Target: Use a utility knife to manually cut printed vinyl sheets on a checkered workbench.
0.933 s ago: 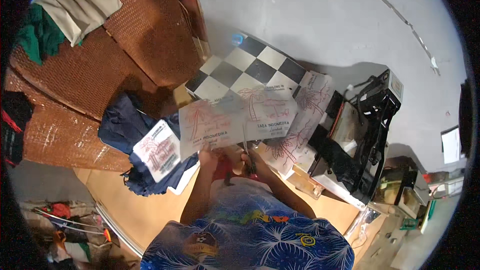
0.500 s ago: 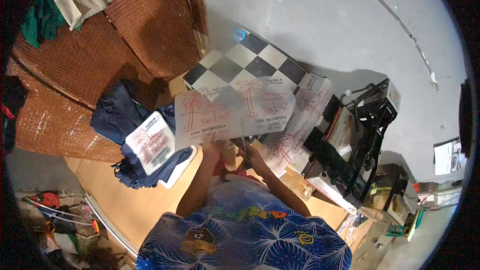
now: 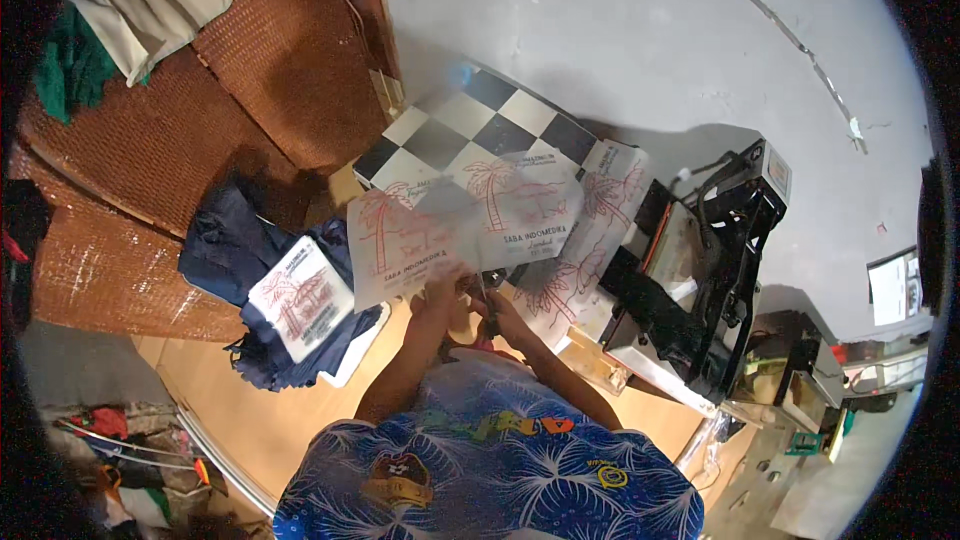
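A translucent transfer film sheet with red palm-tree prints and dark lettering is held up before me, its two prints side by side. My left hand grips its lower edge near the middle. In my right hand is a pair of scissors with dark handles, pointing up at the sheet's lower edge between the two prints. The blades are partly hidden against the film. Another length of printed film lies on the checkered tabletop, just beyond my right hand.
On my left, a stack of cut printed films rests on dark navy cloth. A black heat press stands to the right. Brown woven panels rise at the left, a grey wall behind the table.
My left hand has shifted slightly right, closer to the scissors. The whole view has moved a little, and the film sheet remains held up.
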`<state>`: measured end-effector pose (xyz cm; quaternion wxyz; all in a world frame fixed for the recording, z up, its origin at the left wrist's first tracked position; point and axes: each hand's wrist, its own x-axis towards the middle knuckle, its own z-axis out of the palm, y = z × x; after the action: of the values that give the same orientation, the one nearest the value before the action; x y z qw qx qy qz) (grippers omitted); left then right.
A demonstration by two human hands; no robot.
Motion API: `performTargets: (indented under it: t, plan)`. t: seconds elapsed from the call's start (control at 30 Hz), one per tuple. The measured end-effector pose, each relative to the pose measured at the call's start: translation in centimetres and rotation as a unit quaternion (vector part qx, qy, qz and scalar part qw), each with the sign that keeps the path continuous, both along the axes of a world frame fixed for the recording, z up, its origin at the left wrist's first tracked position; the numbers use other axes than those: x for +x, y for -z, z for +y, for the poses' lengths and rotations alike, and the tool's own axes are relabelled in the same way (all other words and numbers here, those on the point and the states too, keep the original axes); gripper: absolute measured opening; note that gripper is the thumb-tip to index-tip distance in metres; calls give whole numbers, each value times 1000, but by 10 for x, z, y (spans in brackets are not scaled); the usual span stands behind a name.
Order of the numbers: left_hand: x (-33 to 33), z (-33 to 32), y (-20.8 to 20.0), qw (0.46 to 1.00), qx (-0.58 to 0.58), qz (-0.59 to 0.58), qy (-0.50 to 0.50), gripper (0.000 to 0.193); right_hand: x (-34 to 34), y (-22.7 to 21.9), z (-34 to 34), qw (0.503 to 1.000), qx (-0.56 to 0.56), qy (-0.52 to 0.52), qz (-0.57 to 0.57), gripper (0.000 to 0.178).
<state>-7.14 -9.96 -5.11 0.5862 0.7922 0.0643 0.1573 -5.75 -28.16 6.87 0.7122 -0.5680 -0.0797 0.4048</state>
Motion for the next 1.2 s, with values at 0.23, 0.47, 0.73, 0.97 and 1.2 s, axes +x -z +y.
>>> performTargets:
  t: [0.23, 0.47, 0.73, 0.97, 1.2]
  plan:
    - [0, -7, -39, 946, -192, 251, -65, 60, 1, 6, 0, 998, -29, 23, -43, 39]
    - [7, -11, -51, 924, -355, 124, -65, 55, 0, -18, 2, 996, -38, 53, 64, 39]
    - [18, -8, -30, 892, -390, 179, -143, 40, 0, 4, 2, 994, -32, 52, -94, 40]
    - [15, -16, -61, 901, -375, 151, -160, 34, 10, 47, 1, 983, -68, 40, -165, 36]
    - [16, -21, -88, 879, -441, 98, -154, 28, 22, 12, 10, 987, -100, 42, -121, 30]
